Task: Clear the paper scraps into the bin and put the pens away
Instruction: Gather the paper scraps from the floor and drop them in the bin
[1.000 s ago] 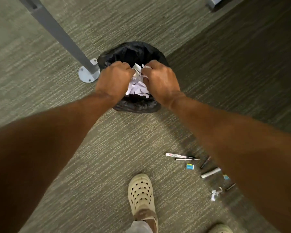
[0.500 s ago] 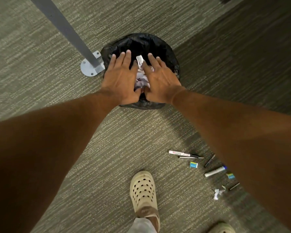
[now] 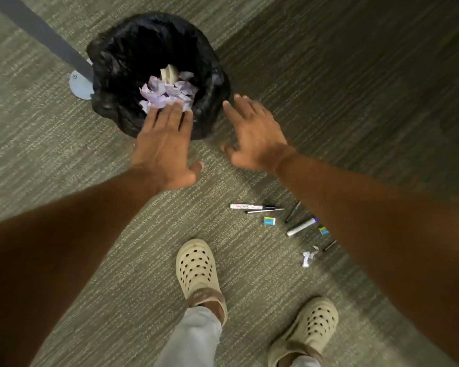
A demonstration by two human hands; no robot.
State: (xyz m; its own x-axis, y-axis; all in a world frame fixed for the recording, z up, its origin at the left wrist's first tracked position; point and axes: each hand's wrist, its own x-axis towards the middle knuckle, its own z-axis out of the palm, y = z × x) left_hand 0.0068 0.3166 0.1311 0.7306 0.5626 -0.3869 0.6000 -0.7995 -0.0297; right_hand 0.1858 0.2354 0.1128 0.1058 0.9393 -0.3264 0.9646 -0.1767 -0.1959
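Observation:
A bin lined with a black bag [image 3: 122,83] stands on the carpet, and crumpled white paper scraps [image 3: 167,92] lie inside it. My left hand [image 3: 164,147] hovers flat over the bin's near rim, fingers straight and holding nothing. My right hand [image 3: 252,136] is spread open just right of the bin, also holding nothing. On the carpet lie a white marker [image 3: 251,207], a thin black pen [image 3: 263,211], a dark pen [image 3: 292,211], a grey marker [image 3: 301,227] and a short black pen [image 3: 330,245]. One crumpled paper scrap [image 3: 307,258] lies near them.
A grey metal table leg [image 3: 45,39] with a round foot plate [image 3: 80,84] stands just left of the bin. Two small blue and yellow erasers [image 3: 269,221] [image 3: 323,230] lie among the pens. My feet in beige clogs [image 3: 196,271] [image 3: 306,329] stand below.
Both hands gripped a bundle of paper scraps over the bin, then spread and let it drop in. They have since drawn back toward me, the right hand off the bin.

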